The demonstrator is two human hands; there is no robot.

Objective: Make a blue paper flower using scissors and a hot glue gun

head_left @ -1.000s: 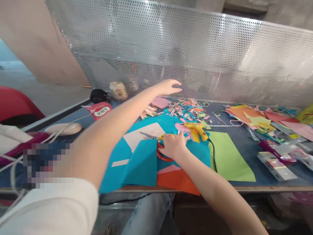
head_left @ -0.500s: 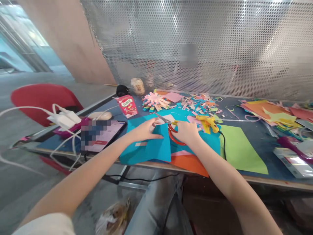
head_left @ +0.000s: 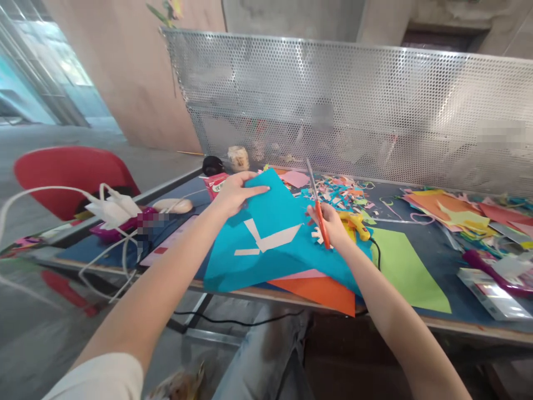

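My left hand [head_left: 239,193] pinches a piece of blue paper [head_left: 277,201] between thumb and fingers, lifted above the desk. In my right hand [head_left: 331,222] is a pair of scissors [head_left: 318,208] with orange handles, its closed blades pointing up and away from me. Below the held piece lies a larger blue sheet [head_left: 233,272] with several pale paper strips [head_left: 278,239] on it. A yellow glue gun [head_left: 353,225] rests just right of my right hand. Orange paper [head_left: 325,294] sticks out from under the blue sheet at the desk's front edge.
Paper scraps [head_left: 345,191] are heaped behind my hands. To the right are a green sheet [head_left: 410,269], a pile of coloured paper [head_left: 445,208] and a clear box [head_left: 495,294]. On the left, white cables [head_left: 125,244] run by a phone [head_left: 166,244]. A perforated metal panel [head_left: 270,89] stands behind.
The left hand has raised the blue paper up and away from the desk. The scissors have come away from the paper, moved right and turned upright, and their blades have closed.
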